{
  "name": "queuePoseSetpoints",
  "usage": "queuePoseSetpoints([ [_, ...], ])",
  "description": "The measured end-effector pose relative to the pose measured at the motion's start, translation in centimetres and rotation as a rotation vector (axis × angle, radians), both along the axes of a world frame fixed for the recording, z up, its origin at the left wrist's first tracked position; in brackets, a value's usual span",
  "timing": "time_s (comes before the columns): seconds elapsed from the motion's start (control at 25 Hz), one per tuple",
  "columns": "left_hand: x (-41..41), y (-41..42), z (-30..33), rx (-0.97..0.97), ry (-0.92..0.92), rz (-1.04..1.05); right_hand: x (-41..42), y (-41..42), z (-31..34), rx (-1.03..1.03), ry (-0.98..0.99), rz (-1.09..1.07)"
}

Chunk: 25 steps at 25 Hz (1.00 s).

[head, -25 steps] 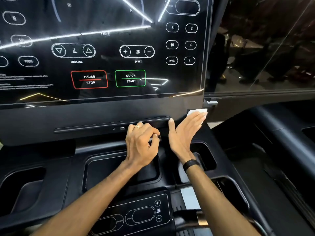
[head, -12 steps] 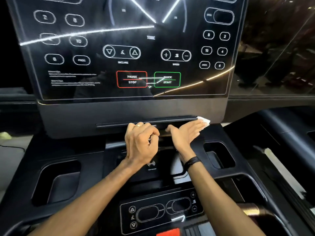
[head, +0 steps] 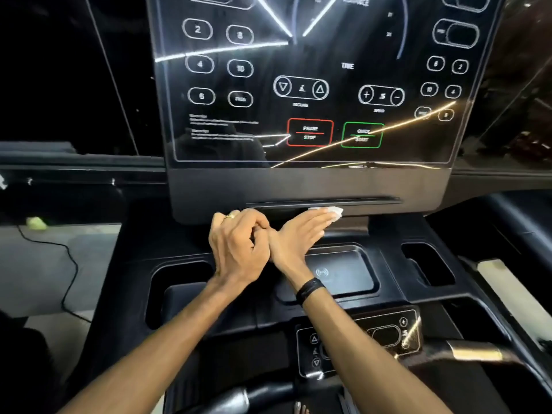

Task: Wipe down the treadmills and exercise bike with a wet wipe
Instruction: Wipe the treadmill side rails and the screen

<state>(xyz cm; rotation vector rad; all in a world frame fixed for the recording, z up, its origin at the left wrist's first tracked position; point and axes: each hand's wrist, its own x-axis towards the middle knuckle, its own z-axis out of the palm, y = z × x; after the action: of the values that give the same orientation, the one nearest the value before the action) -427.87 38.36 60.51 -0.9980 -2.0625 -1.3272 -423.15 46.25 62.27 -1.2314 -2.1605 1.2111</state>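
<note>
We have the small white wet wipe point(head: 328, 211) under the flat fingers of our right hand point(head: 298, 237), just above the centre of the frame, pressed against the matt black lower panel point(head: 310, 183) of the treadmill console. Only a crumpled corner of the wipe shows past the fingertips. Its place is directly beneath the long narrow slot point(head: 324, 202), whose long axis runs left to right across the frame, so our judgement is that the stroke should follow that line.

Our right hand is the working one: fingers straight, pressing rather than grasping. Our left hand point(head: 237, 246), with a gold ring, sits just left of it, touching it near the thumb, fingers curled; we cannot tell whether they clutch anything.

To the right of the wipe the panel runs on bare to the end of the slot and its corner, so there is open room that way. Leftward the left hand blocks the path. Above lies the glossy black touch screen point(head: 313, 85); below, the recessed black tray point(head: 358, 264) with a wireless mark.
</note>
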Motion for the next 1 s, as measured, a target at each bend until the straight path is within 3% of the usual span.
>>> queuePoseSetpoints([
  [0.24, -2.4, -4.9, -0.7, 0.062, -0.122, 0.152, -2.5, -6.1, -1.2, 0.192, -0.145, 0.141],
  [0.52, -3.3, -8.0, -1.9, 0.057, -0.203, 0.238, -2.7, -8.0, -4.1, 0.483, -0.24, 0.461],
  [0.72, -3.0, -8.2, -1.3, 0.098, -0.217, 0.251, -1.5, -8.3, -6.4, 1.017, -0.316, 0.668],
  [0.92, -3.1, -9.3, -0.6, 0.119, -0.219, 0.29, -2.2, -5.6, -3.8, 1.402, -0.384, 0.795],
  [1.0, -3.4, -9.7, -0.3, 0.125, -0.231, 0.304, -3.4, -4.6, -1.3, 1.469, -0.385, 0.793],
])
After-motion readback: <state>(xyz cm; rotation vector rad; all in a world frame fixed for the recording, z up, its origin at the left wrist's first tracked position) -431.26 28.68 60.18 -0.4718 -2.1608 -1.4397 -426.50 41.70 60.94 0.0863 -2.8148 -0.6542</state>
